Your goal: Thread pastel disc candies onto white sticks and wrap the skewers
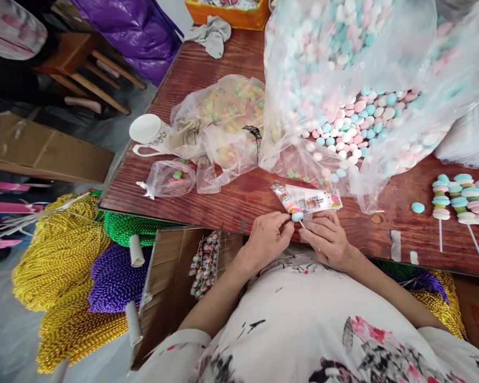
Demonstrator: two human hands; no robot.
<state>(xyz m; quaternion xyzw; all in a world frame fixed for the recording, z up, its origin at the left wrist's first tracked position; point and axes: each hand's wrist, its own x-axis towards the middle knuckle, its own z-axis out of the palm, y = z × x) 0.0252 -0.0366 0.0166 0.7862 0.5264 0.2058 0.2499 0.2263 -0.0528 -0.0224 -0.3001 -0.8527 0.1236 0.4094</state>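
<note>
Pinching the wrapped candy skewer [290,206] at the table's [231,205] edge, the left hand [268,234] seemingly steadies it; the right hand [328,239] grips its stick [302,225], perhaps against twisting. Past 1 blue candy [418,207], unwrapped skewers [459,202] lie probably within reach.

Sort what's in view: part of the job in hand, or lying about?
Likely the job's: held candy stick; printed packaging; loose candies; candy sticks at right.
Likely just lying about: mug; grey cloth; stool; bead strands.
</note>
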